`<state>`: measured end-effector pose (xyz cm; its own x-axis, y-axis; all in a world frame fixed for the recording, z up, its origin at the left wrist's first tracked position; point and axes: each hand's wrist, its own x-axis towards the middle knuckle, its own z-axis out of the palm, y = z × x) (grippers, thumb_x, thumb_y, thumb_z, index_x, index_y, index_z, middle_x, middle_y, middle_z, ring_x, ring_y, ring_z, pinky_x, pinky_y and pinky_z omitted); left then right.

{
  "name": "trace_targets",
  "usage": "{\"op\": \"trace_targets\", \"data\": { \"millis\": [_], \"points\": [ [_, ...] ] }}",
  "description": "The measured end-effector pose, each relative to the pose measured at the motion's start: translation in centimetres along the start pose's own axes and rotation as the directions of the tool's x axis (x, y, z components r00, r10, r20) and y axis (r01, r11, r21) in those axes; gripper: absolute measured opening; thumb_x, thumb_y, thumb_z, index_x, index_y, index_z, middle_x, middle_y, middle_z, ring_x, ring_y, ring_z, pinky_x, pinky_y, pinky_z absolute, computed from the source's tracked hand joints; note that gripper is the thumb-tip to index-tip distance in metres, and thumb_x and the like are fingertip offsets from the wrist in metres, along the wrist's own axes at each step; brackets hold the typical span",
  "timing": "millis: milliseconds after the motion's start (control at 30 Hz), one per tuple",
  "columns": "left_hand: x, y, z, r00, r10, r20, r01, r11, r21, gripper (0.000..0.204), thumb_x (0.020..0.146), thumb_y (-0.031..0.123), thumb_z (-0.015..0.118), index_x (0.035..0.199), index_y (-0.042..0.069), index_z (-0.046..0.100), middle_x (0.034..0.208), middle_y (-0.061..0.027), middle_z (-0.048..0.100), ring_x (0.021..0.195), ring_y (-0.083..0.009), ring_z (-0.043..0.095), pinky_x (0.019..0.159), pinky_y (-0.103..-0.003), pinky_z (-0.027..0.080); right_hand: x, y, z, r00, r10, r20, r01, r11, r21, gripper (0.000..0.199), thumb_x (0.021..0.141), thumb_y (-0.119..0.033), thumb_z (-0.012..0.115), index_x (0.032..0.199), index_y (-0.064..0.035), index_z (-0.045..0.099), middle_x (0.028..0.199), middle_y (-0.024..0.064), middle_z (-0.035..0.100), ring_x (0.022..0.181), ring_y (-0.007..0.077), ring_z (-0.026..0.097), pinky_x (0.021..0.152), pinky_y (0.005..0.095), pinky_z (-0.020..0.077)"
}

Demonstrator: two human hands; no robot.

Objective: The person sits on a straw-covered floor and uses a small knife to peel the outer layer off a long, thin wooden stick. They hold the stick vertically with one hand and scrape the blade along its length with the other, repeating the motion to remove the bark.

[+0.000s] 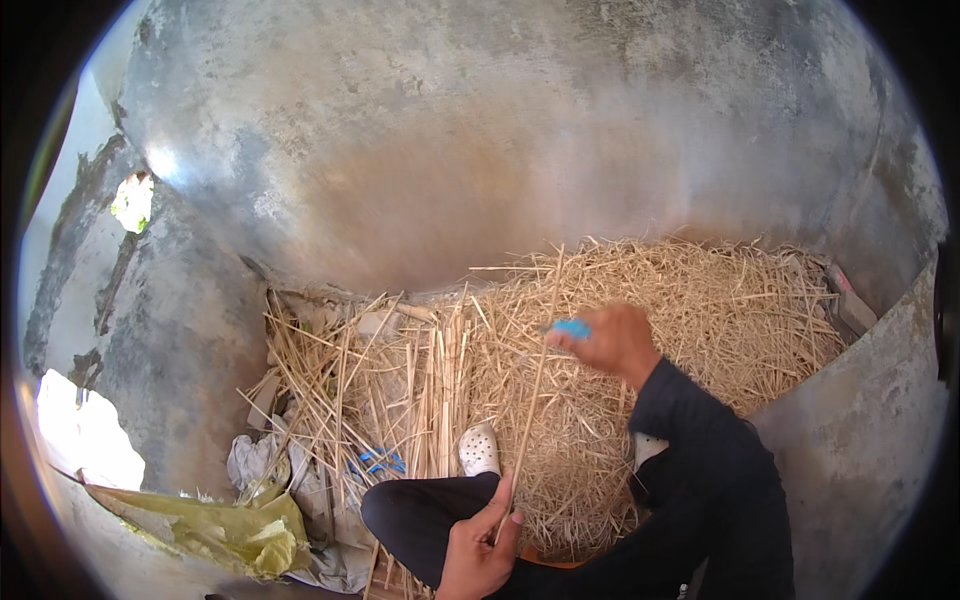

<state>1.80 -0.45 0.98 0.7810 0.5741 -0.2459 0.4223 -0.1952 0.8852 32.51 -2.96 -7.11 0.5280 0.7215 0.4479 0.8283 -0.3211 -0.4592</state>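
Observation:
My left hand (478, 555) is closed at the lower middle, its thumb and fingers pinching the near end of a long, thin bamboo strip (532, 410). The strip slants up and away from it over the pile. Closed around a small blue object (572, 328), my right hand (618, 340) is beside the upper part of the strip. Motion blurs this hand, so the blue object's kind and whether it touches the strip are unclear. Between and beyond both hands lies a heap of pale shavings (700, 300).
Split bamboo strips (445, 390) lie left of the heap. A yellow-green sack (260, 535), grey-white cloth (255, 462) and a blue scrap (378, 461) are at lower left. A white perforated clog (479, 450) is on my foot. Stained concrete walls (450, 150) enclose the space; the left one has holes.

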Motion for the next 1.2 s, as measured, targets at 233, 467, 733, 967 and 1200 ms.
{"op": "trace_targets", "data": {
  "millis": [233, 467, 733, 967, 1200],
  "points": [
    [-0.1, -0.3, -0.2, 0.997, 0.035, -0.067, -0.038, 0.998, -0.043, 0.038, 0.095, 0.016, 0.054, 0.129, -0.001, 0.052, 0.080, -0.0058, 0.056, 0.074, -0.0090, 0.047, 0.066, -0.025, 0.044, -2.6, -4.2, 1.8, 0.966, -0.257, 0.012, 0.256, 0.964, 0.073, 0.075, 0.080, -0.079, 0.040, 0.059, -0.0120, 0.066, 0.042, 0.0055, 0.049, 0.037, 0.0210, 0.050, 0.038, 0.0359, 0.0380],
    [-1.1, -0.8, 0.5, 0.998, 0.043, 0.041, -0.045, 0.998, 0.032, 0.038, 0.095, 0.014, 0.054, 0.130, -0.001, 0.051, 0.094, -0.0076, 0.063, 0.076, -0.0085, 0.048, 0.067, -0.025, 0.045, 2.6, 5.2, -0.2, 0.992, 0.042, -0.117, -0.056, 0.990, -0.126, 0.075, 0.082, -0.076, 0.041, 0.060, -0.0088, 0.066, 0.043, 0.0061, 0.049, 0.039, 0.0220, 0.052, 0.041, 0.0376, 0.0396],
    [-2.2, -1.5, -0.4, 0.990, 0.126, 0.062, -0.120, 0.989, -0.088, 0.043, 0.093, 0.011, 0.056, 0.134, 0.001, 0.048, 0.082, 0.0034, 0.058, 0.064, -0.0021, 0.041, 0.055, -0.018, 0.035, 3.5, 13.0, -2.9, 0.801, 0.533, -0.271, -0.577, 0.809, -0.115, 0.076, 0.085, -0.073, 0.041, 0.052, -0.0059, 0.056, 0.046, 0.0066, 0.046, 0.042, 0.0245, 0.046, 0.044, 0.0405, 0.0356],
    [1.6, -2.4, -0.9, 0.996, -0.078, 0.047, 0.090, 0.761, -0.643, 0.045, 0.098, 0.015, 0.047, 0.141, 0.002, 0.038, 0.050, 0.0017, 0.037, 0.038, -0.0064, 0.033, 0.040, -0.020, 0.031, -0.7, -0.4, -0.8, 0.999, -0.051, -0.012, 0.051, 0.993, 0.102, 0.060, 0.083, -0.063, 0.056, 0.054, -0.0106, 0.060, 0.044, 0.0059, 0.050, 0.040, 0.0224, 0.050, 0.044, 0.0377, 0.0397],
    [2.4, -2.5, 0.6, 0.999, -0.026, 0.021, 0.033, 0.807, -0.589, 0.044, 0.099, 0.017, 0.046, 0.140, 0.001, 0.040, 0.049, 0.0017, 0.036, 0.038, -0.0062, 0.032, 0.039, -0.021, 0.030, -0.7, -1.9, 0.1, 0.997, -0.075, 0.018, 0.074, 0.995, 0.065, 0.075, 0.078, -0.079, 0.045, 0.052, -0.0105, 0.059, 0.039, 0.0050, 0.046, 0.033, 0.0201, 0.048, 0.036, 0.0352, 0.0362]
  ]
}}
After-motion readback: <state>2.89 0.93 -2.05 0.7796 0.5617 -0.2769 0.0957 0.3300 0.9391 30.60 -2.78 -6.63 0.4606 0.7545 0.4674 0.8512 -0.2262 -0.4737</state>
